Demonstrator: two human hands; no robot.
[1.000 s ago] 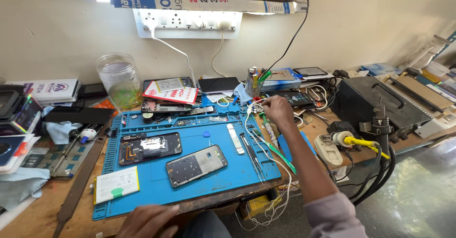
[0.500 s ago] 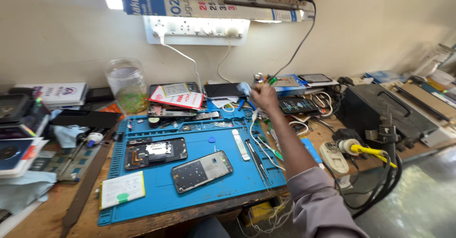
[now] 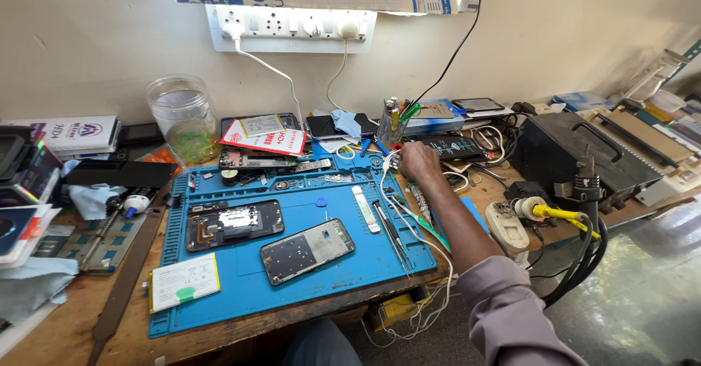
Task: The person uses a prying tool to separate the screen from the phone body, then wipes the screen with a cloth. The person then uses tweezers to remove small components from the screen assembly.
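Right hand [image 3: 420,162] reaches tool cup [image 3: 393,126] (grip hidden); left hand unseen.

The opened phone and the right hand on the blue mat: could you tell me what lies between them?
In the head view, a white strip and loose tweezers lie between the opened phone and the right hand.

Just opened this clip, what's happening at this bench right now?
A person sits at a cluttered repair bench with a blue work mat. Their right hand reaches to the mat's far edge, at the base of a cup of tools, beside white wires; whether its grip is closed on anything is unclear. The left hand is out of view. On the mat lie an opened phone, a separate phone panel, a flat battery and tweezers, all untouched.
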